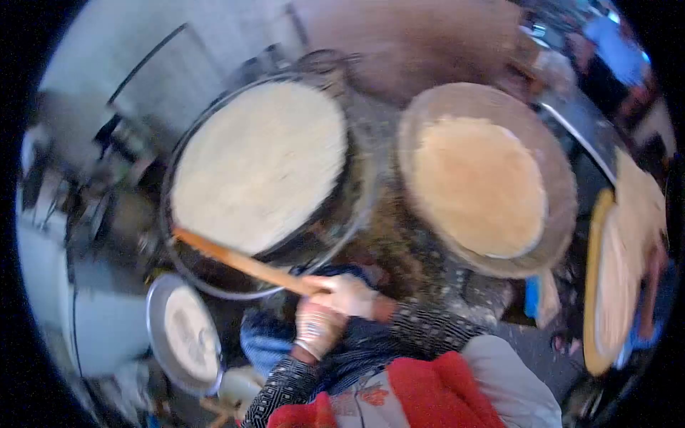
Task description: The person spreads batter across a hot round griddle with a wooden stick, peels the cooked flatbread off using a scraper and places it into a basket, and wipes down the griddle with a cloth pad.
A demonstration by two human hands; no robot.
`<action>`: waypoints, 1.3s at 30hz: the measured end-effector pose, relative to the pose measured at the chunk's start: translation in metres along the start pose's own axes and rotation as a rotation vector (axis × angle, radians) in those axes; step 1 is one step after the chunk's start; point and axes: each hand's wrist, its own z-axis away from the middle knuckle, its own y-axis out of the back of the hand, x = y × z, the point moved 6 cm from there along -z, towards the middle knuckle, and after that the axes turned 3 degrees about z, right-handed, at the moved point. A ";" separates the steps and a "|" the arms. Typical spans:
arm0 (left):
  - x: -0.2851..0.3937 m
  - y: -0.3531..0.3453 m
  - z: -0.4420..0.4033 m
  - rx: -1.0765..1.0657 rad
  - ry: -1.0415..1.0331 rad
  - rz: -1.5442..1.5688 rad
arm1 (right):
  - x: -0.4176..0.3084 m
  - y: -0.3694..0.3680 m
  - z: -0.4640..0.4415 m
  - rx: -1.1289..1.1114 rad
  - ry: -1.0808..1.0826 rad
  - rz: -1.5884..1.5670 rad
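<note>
My left hand (319, 328), in a pale glove, is closed near the end of a long flat wooden stick (246, 265). Right beside it my right hand (348, 294), also gloved, is wrapped round the same stick. The stick reaches up and left to the lower left edge of a large round pale flatbread (260, 165), which lies on a dark round griddle. Whether the tip is under the bread is too blurred to tell.
A wide brown basin (560, 167) at the right holds round golden flatbread (479, 187). A metal bowl (153, 335) with pale batter stands lower left. Another person's arm (653, 285) is at a yellow-rimmed round board (594, 299) at far right. More people show upper right.
</note>
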 end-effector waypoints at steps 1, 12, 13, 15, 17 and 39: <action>0.023 -0.020 0.018 -0.337 -0.371 -0.580 | -0.003 0.009 0.009 -0.025 -0.008 0.026; 0.025 0.101 -0.155 0.150 -0.456 -0.483 | 0.099 0.027 0.192 0.551 -0.182 -0.401; 0.023 0.082 -0.184 0.134 -0.530 -0.471 | 0.114 0.021 0.190 0.596 -0.223 -0.521; -0.007 0.032 -0.229 -0.026 -0.446 -0.678 | 0.104 0.014 0.155 0.583 -0.273 -0.590; -0.031 0.043 -0.255 -0.017 -0.416 -0.651 | 0.058 0.027 0.119 0.478 -0.330 -0.695; -0.259 0.196 0.012 0.324 0.182 -0.805 | 0.016 -0.050 -0.020 -0.121 0.115 0.085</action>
